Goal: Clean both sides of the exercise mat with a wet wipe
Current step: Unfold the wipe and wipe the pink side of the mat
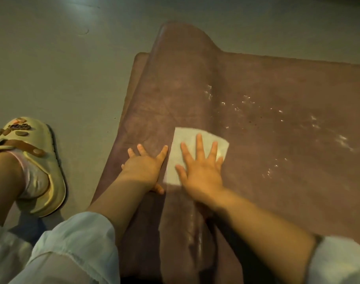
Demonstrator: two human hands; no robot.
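Observation:
A brownish-purple exercise mat [277,103] lies on the floor, its left end folded over into a raised hump. A white wet wipe [187,140] lies flat on the mat beside the hump. My right hand [201,171] presses on the wipe with its fingers spread and straight. My left hand [144,167] rests flat on the hump just left of the wipe, fingers spread, thumb tucked under near the fold. Wet glints show on the mat to the right of the wipe.
Grey floor [62,68] surrounds the mat to the left and behind. My left foot in a cream clog [41,160] with charms stands on the floor left of the mat. Pale sleeves cover both forearms near the bottom edge.

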